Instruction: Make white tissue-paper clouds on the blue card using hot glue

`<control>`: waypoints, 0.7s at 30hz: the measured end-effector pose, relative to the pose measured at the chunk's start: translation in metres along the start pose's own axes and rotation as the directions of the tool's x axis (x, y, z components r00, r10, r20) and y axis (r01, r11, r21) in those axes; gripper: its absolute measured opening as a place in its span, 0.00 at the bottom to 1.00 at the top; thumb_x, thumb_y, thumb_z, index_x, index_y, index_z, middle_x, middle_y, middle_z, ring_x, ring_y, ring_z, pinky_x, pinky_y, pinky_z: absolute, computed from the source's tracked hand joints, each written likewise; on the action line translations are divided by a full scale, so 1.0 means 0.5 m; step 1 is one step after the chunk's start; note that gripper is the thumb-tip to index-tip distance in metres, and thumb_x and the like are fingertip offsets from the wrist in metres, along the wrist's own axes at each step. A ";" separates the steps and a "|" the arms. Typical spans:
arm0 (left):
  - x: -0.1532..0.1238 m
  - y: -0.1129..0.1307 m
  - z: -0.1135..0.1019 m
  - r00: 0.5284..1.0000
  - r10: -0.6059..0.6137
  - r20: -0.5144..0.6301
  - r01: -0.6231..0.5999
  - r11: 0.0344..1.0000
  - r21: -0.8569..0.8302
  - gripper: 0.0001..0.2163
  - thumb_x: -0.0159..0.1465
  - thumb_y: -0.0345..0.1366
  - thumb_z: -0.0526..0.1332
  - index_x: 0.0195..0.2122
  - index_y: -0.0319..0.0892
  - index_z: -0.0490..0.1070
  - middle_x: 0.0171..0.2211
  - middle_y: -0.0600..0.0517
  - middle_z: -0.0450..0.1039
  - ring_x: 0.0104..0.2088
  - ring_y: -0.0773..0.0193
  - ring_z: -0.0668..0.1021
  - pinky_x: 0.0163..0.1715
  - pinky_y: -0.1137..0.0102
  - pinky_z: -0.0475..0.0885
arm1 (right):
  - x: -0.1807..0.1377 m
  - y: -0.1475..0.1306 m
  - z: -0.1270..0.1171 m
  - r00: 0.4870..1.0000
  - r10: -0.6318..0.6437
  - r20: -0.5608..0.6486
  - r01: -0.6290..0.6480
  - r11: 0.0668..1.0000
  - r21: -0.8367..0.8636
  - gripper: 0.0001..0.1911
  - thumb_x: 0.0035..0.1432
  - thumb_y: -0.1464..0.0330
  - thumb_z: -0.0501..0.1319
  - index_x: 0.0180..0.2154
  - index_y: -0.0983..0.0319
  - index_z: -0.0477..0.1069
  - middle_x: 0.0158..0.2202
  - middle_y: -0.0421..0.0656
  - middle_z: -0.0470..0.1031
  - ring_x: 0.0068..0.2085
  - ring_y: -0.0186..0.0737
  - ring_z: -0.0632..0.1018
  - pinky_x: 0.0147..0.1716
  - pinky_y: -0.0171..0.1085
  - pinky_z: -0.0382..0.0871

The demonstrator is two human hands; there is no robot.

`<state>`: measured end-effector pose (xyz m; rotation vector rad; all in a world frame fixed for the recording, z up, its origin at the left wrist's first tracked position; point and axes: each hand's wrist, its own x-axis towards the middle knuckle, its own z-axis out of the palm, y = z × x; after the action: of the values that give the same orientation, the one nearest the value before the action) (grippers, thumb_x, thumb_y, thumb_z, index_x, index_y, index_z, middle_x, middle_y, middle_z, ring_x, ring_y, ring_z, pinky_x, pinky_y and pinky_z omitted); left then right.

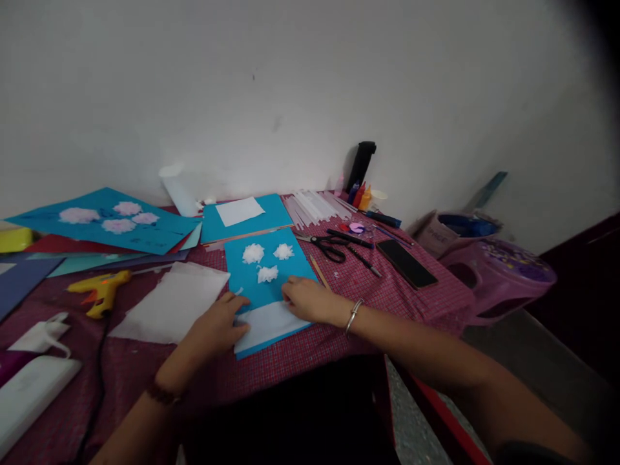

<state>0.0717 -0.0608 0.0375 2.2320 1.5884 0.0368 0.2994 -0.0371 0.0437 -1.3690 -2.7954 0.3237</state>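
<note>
A folded white paper strip (268, 325) lies across the lower part of a blue sheet (249, 289). My left hand (220, 327) holds the strip's left end, thumb and forefinger apart along its edge. At the other end, the bent fingers of my right hand (310, 301) are closed on the strip; the fingertips are partly hidden. Above it on the blue sheet sit three crumpled white paper puffs (267, 274). Beside my left hand is a stack of thin white paper (177, 302).
Scissors (329, 245), pens and a phone (407, 263) lie right on the checked tablecloth (349, 290). A yellow glue gun (101, 290) with a cord is left. Behind are a blue sheet with pinkish puffs (121, 225), white strips (317, 208) and paint bottles (359, 195). A pink stool (498, 278) stands right.
</note>
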 end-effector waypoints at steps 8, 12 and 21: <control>-0.002 -0.005 0.006 0.999 -0.016 -0.028 0.015 0.999 -0.044 0.27 0.56 0.36 0.55 0.57 0.36 0.61 0.49 0.41 0.65 0.46 0.55 0.73 0.47 0.63 0.67 | 0.012 -0.001 0.006 0.997 0.036 0.071 -0.035 0.999 -0.010 0.10 0.58 0.71 0.56 0.40 0.67 0.73 0.37 0.53 0.79 0.39 0.49 0.79 0.35 0.38 0.67; -0.005 -0.005 0.011 0.998 -0.025 -0.057 0.021 0.998 -0.063 0.26 0.55 0.36 0.56 0.57 0.39 0.61 0.50 0.43 0.65 0.47 0.54 0.72 0.47 0.62 0.67 | 0.004 -0.011 0.001 0.998 0.006 0.066 -0.005 1.000 -0.008 0.09 0.58 0.72 0.56 0.38 0.65 0.73 0.38 0.51 0.79 0.40 0.46 0.78 0.36 0.37 0.66; 0.000 0.010 -0.042 0.982 0.175 -0.070 -0.183 0.975 -0.123 0.30 0.51 0.31 0.57 0.58 0.38 0.62 0.56 0.43 0.65 0.56 0.53 0.67 0.57 0.61 0.60 | -0.031 -0.023 -0.071 0.988 -0.117 -0.106 0.117 0.993 -0.006 0.09 0.60 0.73 0.53 0.42 0.64 0.68 0.34 0.46 0.78 0.34 0.41 0.78 0.30 0.35 0.61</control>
<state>0.0710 -0.0560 0.0584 2.2840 1.3671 0.2501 0.3035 -0.0495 0.0819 -1.1784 -2.7728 0.2416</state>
